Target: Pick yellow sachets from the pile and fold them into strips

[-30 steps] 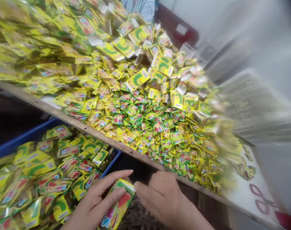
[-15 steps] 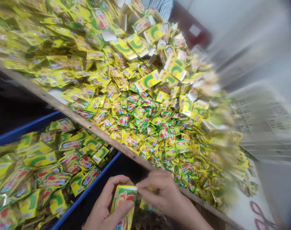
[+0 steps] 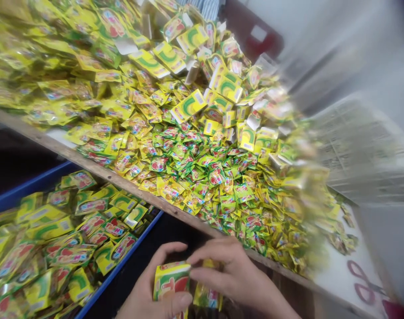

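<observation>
My left hand grips a small yellow-and-green carton with red fruit print, its thumb across the front and its index finger raised behind. The carton stands nearly upright, its top end toward the far side. Thumb and fingertips of my right hand close in at the carton's upper right corner; blur hides the exact grip. Below and behind the right hand shows a yellow sachet; whether the hand touches it I cannot tell. Beyond the wooden table edge lies a large heap of small sachets.
A blue crate at left holds many filled cartons. Several open yellow cartons lie on the heap. Red-handled scissors rest at the table's right end. A white slatted crate stands beyond. At the top is a person's striped sleeve.
The carton has tipped so its top end shows more, and my left index finger has lifted off its top edge. My right hand stays at its corner. The view has shifted slightly.
</observation>
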### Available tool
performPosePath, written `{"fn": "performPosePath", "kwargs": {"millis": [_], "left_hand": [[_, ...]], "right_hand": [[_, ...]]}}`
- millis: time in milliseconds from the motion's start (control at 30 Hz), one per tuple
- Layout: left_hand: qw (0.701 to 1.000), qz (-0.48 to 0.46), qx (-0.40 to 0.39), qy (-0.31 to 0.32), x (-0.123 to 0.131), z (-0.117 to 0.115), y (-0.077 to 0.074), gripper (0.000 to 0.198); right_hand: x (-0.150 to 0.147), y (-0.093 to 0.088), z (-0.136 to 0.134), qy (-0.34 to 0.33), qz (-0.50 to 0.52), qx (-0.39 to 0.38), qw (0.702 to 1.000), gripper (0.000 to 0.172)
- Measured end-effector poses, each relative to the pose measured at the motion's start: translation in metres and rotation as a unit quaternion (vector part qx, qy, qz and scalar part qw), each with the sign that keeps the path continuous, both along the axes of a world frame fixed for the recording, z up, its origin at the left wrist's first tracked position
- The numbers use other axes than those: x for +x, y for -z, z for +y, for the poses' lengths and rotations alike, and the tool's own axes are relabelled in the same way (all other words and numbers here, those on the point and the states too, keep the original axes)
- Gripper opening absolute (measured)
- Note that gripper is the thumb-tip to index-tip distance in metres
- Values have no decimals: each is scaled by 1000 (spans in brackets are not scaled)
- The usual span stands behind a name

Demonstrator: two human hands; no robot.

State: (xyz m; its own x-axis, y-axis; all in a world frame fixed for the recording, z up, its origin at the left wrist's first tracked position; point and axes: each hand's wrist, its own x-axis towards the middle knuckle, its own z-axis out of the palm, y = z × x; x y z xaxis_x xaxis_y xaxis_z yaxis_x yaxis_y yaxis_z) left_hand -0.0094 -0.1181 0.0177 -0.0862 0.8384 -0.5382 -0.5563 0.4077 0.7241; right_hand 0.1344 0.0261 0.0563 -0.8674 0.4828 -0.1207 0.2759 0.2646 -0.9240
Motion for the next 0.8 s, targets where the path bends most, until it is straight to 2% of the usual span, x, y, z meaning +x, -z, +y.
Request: {"fn": "performPosePath", "kwargs": {"millis": [67, 167, 333, 500, 633, 800], "left_hand": [[997, -37, 38, 61, 4, 7, -3, 51], [993, 13, 46, 110, 16, 14, -9, 32], [991, 108, 32, 76, 38, 16, -16, 30], [985, 148, 29, 88, 57, 16, -18, 31], [968, 231, 29, 96, 72, 15, -24, 35], [935, 324, 76, 121, 86, 15, -28, 40]], "right_hand": [[6, -4, 3, -9, -6, -2, 1000, 14], [17, -6, 3, 11, -12, -11, 1000, 14], [39, -3, -8, 75, 38, -10, 996, 12], [64, -4, -22, 124, 49, -2, 991, 9], [83, -11, -29, 178, -15, -53, 982, 7], [96, -20, -36, 260, -81, -157, 949, 7]]}}
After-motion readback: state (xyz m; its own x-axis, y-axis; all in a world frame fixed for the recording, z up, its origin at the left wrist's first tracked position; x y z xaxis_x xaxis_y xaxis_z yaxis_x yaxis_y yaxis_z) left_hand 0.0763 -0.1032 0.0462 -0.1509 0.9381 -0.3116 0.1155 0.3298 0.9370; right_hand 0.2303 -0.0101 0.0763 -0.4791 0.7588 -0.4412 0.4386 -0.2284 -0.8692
